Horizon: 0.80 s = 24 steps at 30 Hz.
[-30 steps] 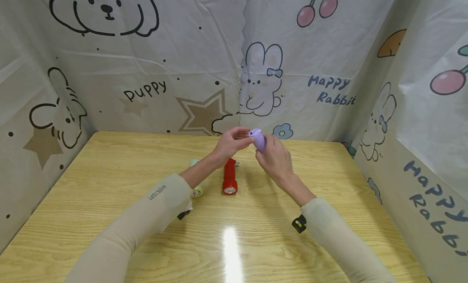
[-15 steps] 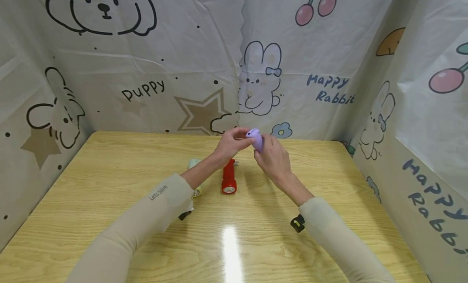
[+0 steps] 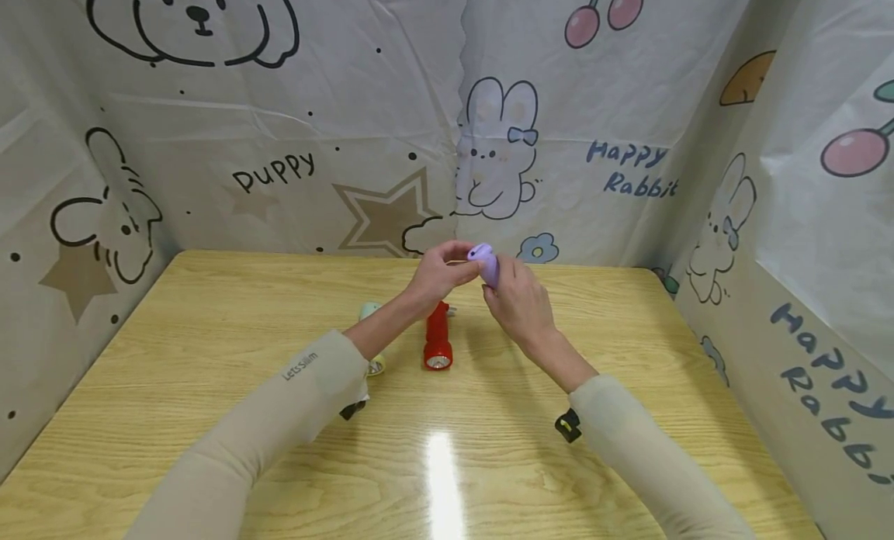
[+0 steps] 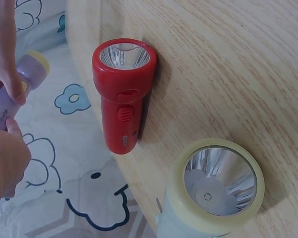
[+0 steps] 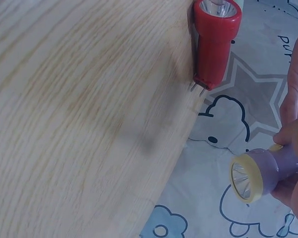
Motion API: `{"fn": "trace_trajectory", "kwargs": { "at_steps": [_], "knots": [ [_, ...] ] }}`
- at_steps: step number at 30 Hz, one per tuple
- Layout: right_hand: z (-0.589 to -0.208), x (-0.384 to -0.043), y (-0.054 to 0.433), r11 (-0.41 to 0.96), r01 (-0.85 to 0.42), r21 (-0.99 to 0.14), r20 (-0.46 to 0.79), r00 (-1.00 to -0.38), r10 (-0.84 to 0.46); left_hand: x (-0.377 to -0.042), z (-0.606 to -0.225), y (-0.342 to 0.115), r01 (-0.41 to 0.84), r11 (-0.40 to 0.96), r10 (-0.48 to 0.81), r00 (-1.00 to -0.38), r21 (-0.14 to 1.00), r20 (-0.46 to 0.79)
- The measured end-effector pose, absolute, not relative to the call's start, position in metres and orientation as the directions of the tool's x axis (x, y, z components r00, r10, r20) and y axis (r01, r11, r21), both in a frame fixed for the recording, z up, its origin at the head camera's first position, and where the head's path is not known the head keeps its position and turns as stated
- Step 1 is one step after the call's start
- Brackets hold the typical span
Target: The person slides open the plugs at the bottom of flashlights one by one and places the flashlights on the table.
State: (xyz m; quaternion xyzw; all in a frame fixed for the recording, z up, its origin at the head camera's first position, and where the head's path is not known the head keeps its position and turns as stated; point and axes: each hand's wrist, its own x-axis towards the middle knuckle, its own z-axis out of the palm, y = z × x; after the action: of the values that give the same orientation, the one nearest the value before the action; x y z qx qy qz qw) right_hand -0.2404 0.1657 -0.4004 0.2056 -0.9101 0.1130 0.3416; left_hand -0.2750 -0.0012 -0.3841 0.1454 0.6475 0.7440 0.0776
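Above the table's far edge, both hands hold a purple flashlight [image 3: 486, 267] with a yellow head ring, which shows in the right wrist view on the flashlight [image 5: 269, 166]. My right hand [image 3: 522, 303] grips its body, and the thumb [image 4: 16, 89] lies at the yellow switch. At the tail end, my left hand [image 3: 436, 278] pinches it between thumb and fingers. The lamp end points toward the right hand's side, mostly hidden by that hand in the head view. Below the hands a red flashlight [image 3: 438, 338] lies on the table, its lens facing me.
A pale green flashlight with a yellow rim [image 4: 181, 208] lies left of the red one, partly behind the left forearm in the head view. Metal prongs [image 5: 198, 88] stick out of the red flashlight's tail. The wooden table [image 3: 230, 315] ends at a printed cloth backdrop [image 3: 293, 214].
The purple flashlight and the right hand have shifted slightly left, and the flashlight stands a little more upright. Both hands keep their hold on it.
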Motion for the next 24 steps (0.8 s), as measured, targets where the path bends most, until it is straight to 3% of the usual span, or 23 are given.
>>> {"fn": "trace_trajectory", "kwargs": {
  "at_steps": [16, 24],
  "knots": [
    [-0.4027, -0.2417, 0.1658, 0.841, -0.542, 0.008, 0.722, -0.578, -0.380, -0.2736, -0.3837, 0.0008, 0.080, -0.164, 0.297, -0.947, 0.983, 0.126],
    [-0.4020, -0.2410, 0.1652, 0.849, -0.528, 0.003, 0.721, -0.587, -0.368, -0.2741, -0.3840, 0.0011, 0.079, -0.167, 0.296, -0.947, 0.983, 0.126]
  ]
}}
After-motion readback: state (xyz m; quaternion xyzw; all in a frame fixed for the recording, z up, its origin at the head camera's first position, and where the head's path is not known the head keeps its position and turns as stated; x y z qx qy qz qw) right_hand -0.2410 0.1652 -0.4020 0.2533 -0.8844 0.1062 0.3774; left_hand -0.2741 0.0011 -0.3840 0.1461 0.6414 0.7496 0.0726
